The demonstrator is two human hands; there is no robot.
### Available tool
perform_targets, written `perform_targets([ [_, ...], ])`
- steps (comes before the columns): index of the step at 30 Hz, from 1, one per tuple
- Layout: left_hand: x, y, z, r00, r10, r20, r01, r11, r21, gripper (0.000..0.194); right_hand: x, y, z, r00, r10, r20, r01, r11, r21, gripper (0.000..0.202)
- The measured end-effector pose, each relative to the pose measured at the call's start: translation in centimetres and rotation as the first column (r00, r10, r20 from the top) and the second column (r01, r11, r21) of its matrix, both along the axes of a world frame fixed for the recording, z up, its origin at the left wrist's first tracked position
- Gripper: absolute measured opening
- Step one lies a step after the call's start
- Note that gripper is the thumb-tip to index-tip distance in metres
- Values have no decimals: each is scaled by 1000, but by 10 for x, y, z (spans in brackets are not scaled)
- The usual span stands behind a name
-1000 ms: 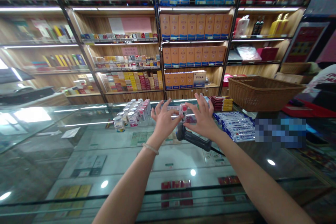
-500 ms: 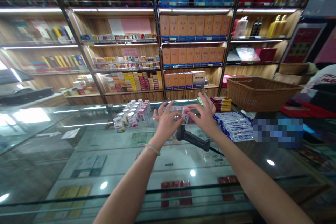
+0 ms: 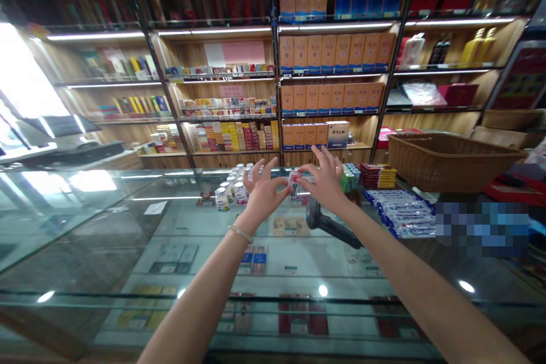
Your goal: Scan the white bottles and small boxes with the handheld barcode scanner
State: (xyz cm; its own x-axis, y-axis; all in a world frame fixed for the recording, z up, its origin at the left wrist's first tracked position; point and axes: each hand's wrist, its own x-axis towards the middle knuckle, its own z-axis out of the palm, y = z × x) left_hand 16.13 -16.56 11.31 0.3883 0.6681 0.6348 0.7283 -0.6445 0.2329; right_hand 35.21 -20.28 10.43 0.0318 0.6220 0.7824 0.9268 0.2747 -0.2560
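Between the fingertips of both hands is a small bottle (image 3: 293,179) with a pink-and-white label, held up above the glass counter. My left hand (image 3: 264,193) pinches it from the left, thumb and forefinger on it and the other fingers raised. From the right, my right hand (image 3: 326,185) grips it the same way. Below my right hand a black handheld barcode scanner (image 3: 335,228) lies on the glass. Just beyond my left hand stand several small white-capped bottles (image 3: 230,190), partly hidden by my fingers.
A glass display counter (image 3: 200,239) spans the front, with packs inside. Right of my hands are green tubes (image 3: 347,181), stacked red and yellow packs (image 3: 377,175), blue-white packets (image 3: 401,213) and a wicker basket (image 3: 452,162). Lit shelves of boxes (image 3: 336,99) line the back.
The view has swung left, so the shelves and counter sit further right in it. Both hands still hold the small bottle, which is now slightly turned.
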Motion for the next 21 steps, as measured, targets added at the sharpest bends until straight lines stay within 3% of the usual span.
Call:
perform_targets([
  [10,-71,14,-29,992,124,-29,-125,992,-1,10,-68,34,-25,994,112,-2,-111,992,-59,23],
  [21,-91,53,-55,976,118,-182,-78,974,215,9,-96,65,-52,997,65,53,-59,992,-108,15],
])
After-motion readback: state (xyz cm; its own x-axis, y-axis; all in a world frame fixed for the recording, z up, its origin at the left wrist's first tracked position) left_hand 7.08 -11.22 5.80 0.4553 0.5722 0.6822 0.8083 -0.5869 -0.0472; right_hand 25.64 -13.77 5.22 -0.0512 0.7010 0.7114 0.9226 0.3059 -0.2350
